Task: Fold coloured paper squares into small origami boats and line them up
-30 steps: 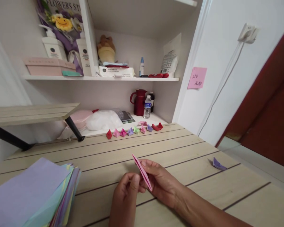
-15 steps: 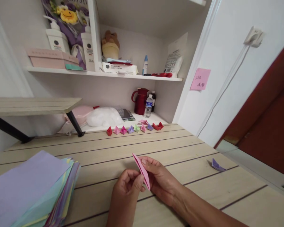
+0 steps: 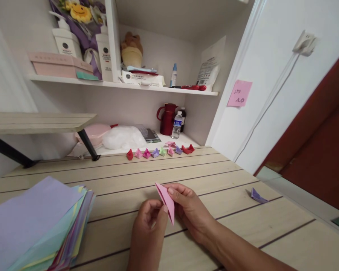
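Observation:
Both hands pinch a folded pink paper piece (image 3: 166,200) just above the wooden table (image 3: 203,177). My left hand (image 3: 148,229) grips its lower edge with curled fingers. My right hand (image 3: 190,210) holds its upper right side, thumb on top. A stack of coloured paper sheets (image 3: 36,226), lilac on top, lies at the near left. A row of several small folded paper boats (image 3: 159,152) stands along the table's far edge. One purple folded boat (image 3: 257,195) lies alone at the right.
A raised wooden shelf board (image 3: 39,122) on black legs stands at the left. Behind the table, a recess holds a red jug (image 3: 167,119), a water bottle (image 3: 176,127) and a white bag (image 3: 124,137). A pink note (image 3: 239,93) sticks to the wall.
The pink piece has turned in my fingers, showing a wider face and pointing more downward. The view has shifted slightly down and left.

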`<action>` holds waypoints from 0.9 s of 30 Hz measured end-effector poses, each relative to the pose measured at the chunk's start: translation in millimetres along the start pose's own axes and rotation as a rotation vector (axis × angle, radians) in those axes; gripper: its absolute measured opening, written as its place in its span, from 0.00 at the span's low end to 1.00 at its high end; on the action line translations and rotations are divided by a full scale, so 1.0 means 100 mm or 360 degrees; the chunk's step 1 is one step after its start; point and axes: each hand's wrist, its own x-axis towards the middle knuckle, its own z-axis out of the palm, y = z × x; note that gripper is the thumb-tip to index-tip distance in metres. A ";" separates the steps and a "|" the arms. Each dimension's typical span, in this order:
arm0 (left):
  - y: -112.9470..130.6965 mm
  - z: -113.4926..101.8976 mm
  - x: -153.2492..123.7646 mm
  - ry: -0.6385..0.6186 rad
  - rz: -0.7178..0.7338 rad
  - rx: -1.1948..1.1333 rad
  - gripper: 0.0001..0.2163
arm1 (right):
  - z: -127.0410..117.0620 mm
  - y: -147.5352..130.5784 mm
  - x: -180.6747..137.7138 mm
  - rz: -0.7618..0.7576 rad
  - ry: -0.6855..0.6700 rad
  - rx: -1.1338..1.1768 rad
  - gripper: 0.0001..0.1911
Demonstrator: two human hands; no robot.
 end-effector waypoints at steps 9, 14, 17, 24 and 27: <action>-0.01 -0.13 0.08 -0.0086 -0.0033 0.0196 0.08 | -0.02 0.03 0.01 -0.0145 -0.0017 -0.0309 0.16; -0.01 -0.12 0.07 -0.0128 -0.0028 0.0249 0.10 | 0.00 0.04 0.01 -0.0146 -0.0023 -0.0335 0.16; 0.02 -0.11 0.07 -0.0113 -0.0031 0.0289 0.09 | 0.01 0.04 -0.01 -0.0152 -0.0027 -0.0372 0.16; 0.12 -0.16 0.15 0.0190 0.0105 0.0565 0.08 | -0.01 -0.03 -0.05 -0.0353 0.0179 -0.0675 0.23; 0.14 -0.25 0.18 0.0414 0.0228 0.0762 0.08 | -0.03 -0.03 -0.08 -0.0414 0.0076 -0.0828 0.24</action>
